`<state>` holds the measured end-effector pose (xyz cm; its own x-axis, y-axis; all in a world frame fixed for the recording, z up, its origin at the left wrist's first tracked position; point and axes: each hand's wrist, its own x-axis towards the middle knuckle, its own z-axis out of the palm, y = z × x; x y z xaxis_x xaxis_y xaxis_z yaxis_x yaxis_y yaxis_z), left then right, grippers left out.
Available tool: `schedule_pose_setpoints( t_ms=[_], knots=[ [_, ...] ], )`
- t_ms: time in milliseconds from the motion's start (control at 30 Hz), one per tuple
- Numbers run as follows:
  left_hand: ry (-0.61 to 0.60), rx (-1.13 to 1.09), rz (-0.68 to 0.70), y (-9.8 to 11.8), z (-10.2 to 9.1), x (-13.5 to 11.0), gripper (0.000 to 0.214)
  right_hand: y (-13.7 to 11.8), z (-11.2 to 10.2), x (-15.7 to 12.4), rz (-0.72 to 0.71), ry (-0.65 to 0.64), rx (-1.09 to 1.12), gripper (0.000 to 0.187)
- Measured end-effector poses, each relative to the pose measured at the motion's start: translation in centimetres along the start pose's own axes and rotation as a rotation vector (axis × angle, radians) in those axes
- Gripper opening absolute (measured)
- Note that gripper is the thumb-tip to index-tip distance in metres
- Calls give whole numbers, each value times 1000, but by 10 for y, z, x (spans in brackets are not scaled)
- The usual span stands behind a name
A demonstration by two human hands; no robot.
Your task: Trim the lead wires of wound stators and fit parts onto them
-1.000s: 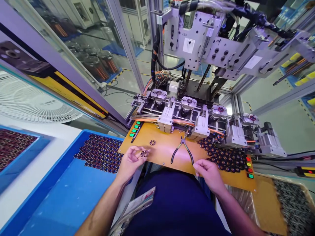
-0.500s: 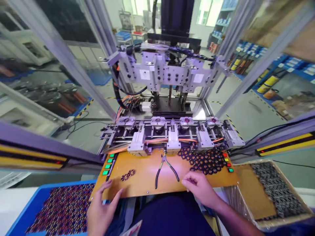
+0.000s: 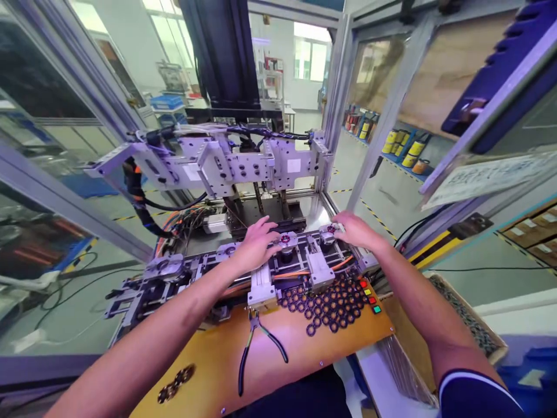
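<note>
My left hand (image 3: pixel 260 244) reaches over the row of metal fixtures, fingers stretched and apart. Its thumb and forefinger are beside a fixture bearing a dark red ring-shaped part (image 3: pixel 285 239). My right hand (image 3: pixel 354 231) is at the rightmost fixture, finger and thumb spread about another dark red ring part (image 3: pixel 331 229); whether they touch it is unclear. Black-handled pliers (image 3: pixel 256 342) lie with handles spread on the orange work plate (image 3: pixel 296 371). Many dark rings with copper-coloured centres (image 3: pixel 333 305) lie right of the pliers. A few coppery ring parts (image 3: pixel 175 384) lie at front left.
Behind the fixtures stands a metal crosshead (image 3: pixel 243 168) with cables. Coloured push buttons (image 3: pixel 371 296) line the plate's right edge. An open carton (image 3: pixel 400 354) of grey parts stands at right. Aluminium frame posts (image 3: pixel 337 104) surround the station.
Both hands have moved from the plate's front edge forward to the two right-hand fixtures. My right hand's fingers were curled together and are now apart. The view has turned right.
</note>
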<state>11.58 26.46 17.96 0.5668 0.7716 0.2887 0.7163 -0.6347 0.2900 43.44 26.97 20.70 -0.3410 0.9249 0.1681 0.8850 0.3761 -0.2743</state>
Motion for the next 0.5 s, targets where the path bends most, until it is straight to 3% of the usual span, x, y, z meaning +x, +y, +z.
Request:
schedule_pose_setpoints(
  t_ms=[133, 500],
  knots=[
    [-73, 29, 3, -4, 17, 17, 22, 13, 15, 10, -36, -133, -69, 27],
    [-300, 71, 12, -4, 11, 33, 23, 18, 25, 26, 27, -327, -79, 27]
  ],
)
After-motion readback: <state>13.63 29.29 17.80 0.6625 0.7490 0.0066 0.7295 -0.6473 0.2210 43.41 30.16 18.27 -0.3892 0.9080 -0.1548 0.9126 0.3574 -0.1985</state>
